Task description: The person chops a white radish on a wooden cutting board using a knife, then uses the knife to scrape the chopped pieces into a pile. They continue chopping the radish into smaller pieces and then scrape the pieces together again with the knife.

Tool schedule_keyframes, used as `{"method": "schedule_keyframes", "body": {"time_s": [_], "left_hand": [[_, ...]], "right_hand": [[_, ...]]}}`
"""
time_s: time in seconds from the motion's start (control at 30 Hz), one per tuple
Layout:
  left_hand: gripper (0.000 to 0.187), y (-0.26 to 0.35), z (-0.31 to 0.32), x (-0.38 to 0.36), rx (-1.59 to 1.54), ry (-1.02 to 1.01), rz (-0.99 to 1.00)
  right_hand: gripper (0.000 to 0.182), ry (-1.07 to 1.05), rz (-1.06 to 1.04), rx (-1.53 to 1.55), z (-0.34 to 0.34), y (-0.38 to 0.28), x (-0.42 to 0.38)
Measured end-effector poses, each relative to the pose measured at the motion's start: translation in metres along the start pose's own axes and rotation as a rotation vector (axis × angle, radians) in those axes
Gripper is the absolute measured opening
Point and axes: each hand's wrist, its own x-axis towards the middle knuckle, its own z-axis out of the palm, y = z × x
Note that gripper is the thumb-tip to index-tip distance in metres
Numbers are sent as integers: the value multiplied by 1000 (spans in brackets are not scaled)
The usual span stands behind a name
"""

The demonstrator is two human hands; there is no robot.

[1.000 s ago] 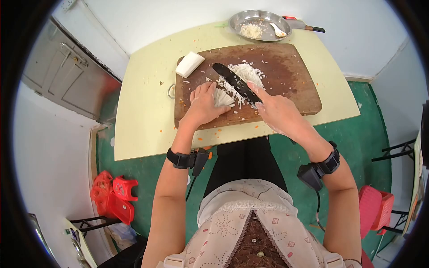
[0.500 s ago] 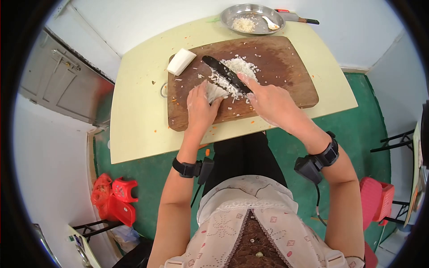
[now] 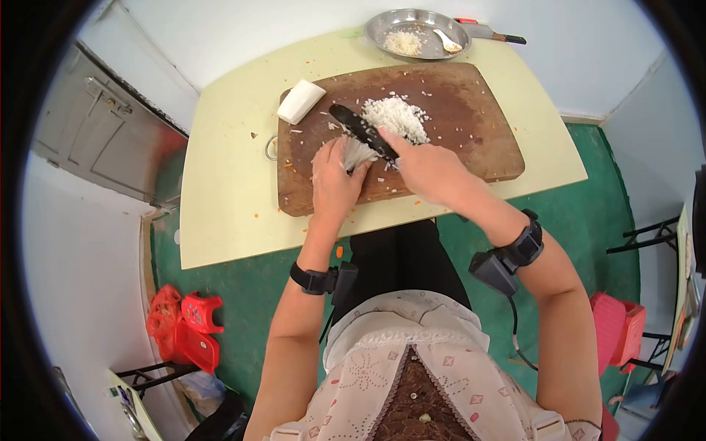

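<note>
Since the earlier frame, black knife (image 3: 357, 128) and right hand (image 3: 434, 173) have shifted a bit left; blade now sits clear of most of the chopped white pile (image 3: 397, 119) and right next to the white strips (image 3: 358, 153). Left hand (image 3: 335, 178) in nearly the same spot. Right hand closed round the knife, handle hidden in the grip, index finger laid along the blade, tip pointing far left. Left hand narrow, fingers bent over the left side of the white strips, thumb at their near side, holding them on the cutting board (image 3: 471, 125). Strips near the board's left-center, pile just to the far right of them, loose white bits scattered around. White peeled block (image 3: 301, 102) at the board's far left corner. Board on the pale yellow desk (image 3: 228, 184), metal ring (image 3: 271, 148) at its left edge, small orange bits on board and desk. Far side of desk: metal pan (image 3: 423, 54) with pale minced bits (image 3: 404, 43) on its left and white spoon (image 3: 447, 41) on its right, dark-handled blade (image 3: 482, 31) just right of the pan
</note>
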Motion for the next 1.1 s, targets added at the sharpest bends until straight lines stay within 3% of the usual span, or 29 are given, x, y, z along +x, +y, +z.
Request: {"method": "schedule_keyframes", "body": {"time_s": [0.13, 0.37, 0.77, 0.87, 1.1], "left_hand": [[53, 0, -1, -2, -79, -6, -40], [35, -4, 1, -2, -44, 38, 5], [22, -4, 4, 0, -8, 81, 104], [21, -5, 4, 1, 6, 85, 131], [18, -5, 4, 0, -1, 99, 155]], "right_hand": [[56, 42, -27, -5, -8, 4, -1], [54, 148, -107, -67, 0, -6, -16], [58, -43, -72, -94, -14, -9, -12], [59, 44, -124, -140, 3, -3, -6], [64, 0, -31, -28, 13, -12, 16]]}}
